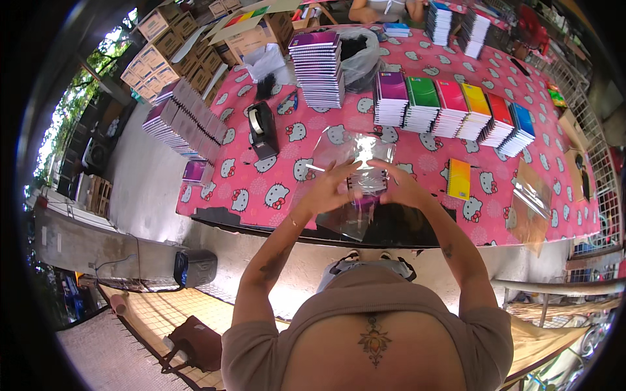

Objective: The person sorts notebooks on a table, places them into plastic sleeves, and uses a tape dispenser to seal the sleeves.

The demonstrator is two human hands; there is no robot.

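Observation:
A clear plastic sheet (345, 225) lies spread near the table's front edge, shiny with reflections. At its middle a purple-covered spiral notebook (366, 203) shows partly through the film; glare and my hands hide much of it. My left hand (331, 189) is over the left of the sheet, fingers stretched and thumb apart. From the other side my right hand (399, 184) curves over the film, its fingers reaching toward the left ones. Both hands touch the plastic around the notebook. A thin white strip (315, 168) sticks out beside my left fingers; whether they hold it I cannot tell.
Beyond my right hand stand stacks of notebooks (424, 98) in several colours, with a yellow notebook (459, 179) nearer. A tape dispenser (263, 130), a tall purple stack (317, 72) and a plastic bag (362, 62) lie left and beyond. A person (385, 10) is across the table.

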